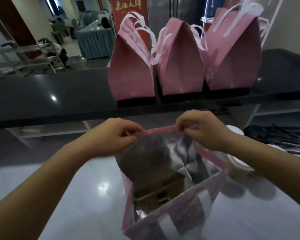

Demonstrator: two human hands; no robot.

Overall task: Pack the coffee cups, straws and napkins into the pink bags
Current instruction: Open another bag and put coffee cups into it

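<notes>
An open pink bag with a silver foil lining stands on the grey counter in front of me. A brown cardboard cup carrier sits at its bottom. My left hand pinches the far rim at its left corner. My right hand pinches the same rim at its right corner. Both hold the mouth wide. White coffee cups stand just right of the bag, partly hidden behind my right forearm. Dark straws lie in a heap at the far right.
Three closed pink bags with white handles stand side by side on a raised dark shelf behind the counter. Beyond it lies a room with draped tables, chairs and seated people.
</notes>
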